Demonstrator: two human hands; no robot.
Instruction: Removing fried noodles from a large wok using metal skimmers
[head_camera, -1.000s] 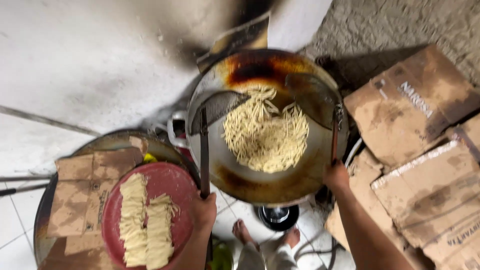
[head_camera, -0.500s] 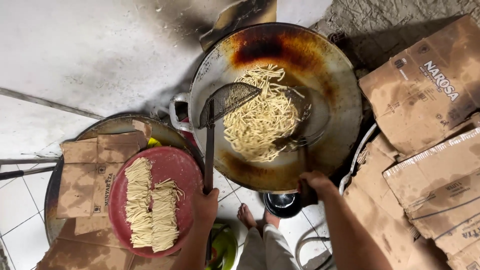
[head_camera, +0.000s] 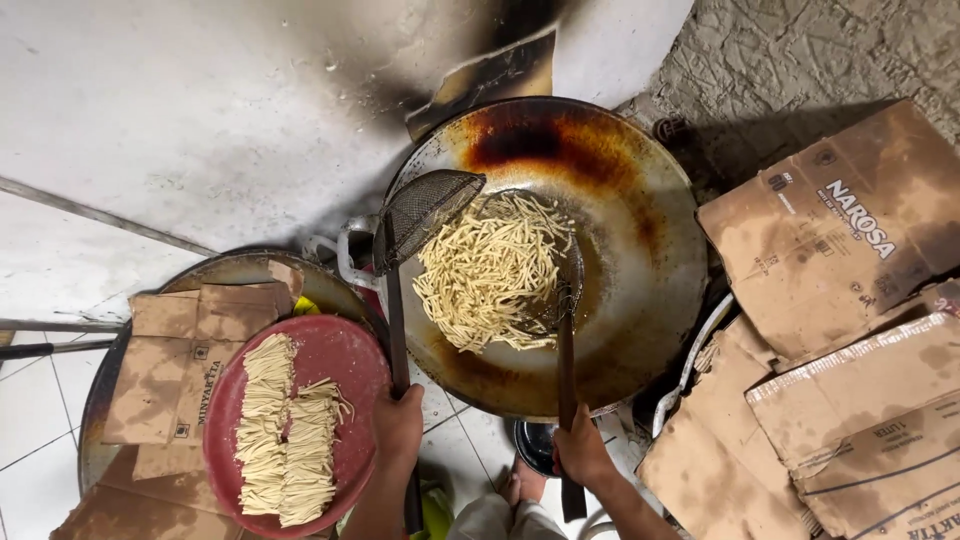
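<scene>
My left hand (head_camera: 398, 425) is gripping the strainer (head_camera: 425, 212), my right hand (head_camera: 580, 450) the ladle (head_camera: 566, 300); cardboard boxes (head_camera: 840, 240) are crowding the wok (head_camera: 560, 250), and the strainer has swung left off the noodles (head_camera: 495, 270).

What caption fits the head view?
Left hand holds a mesh skimmer, right hand a ladle, over noodle strips in a wok.

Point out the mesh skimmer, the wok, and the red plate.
mesh skimmer (head_camera: 425, 215), head view, on its wire basket
wok (head_camera: 640, 290), head view, on its bare inner wall
red plate (head_camera: 350, 360), head view, on bare surface by the noodle strips
</scene>
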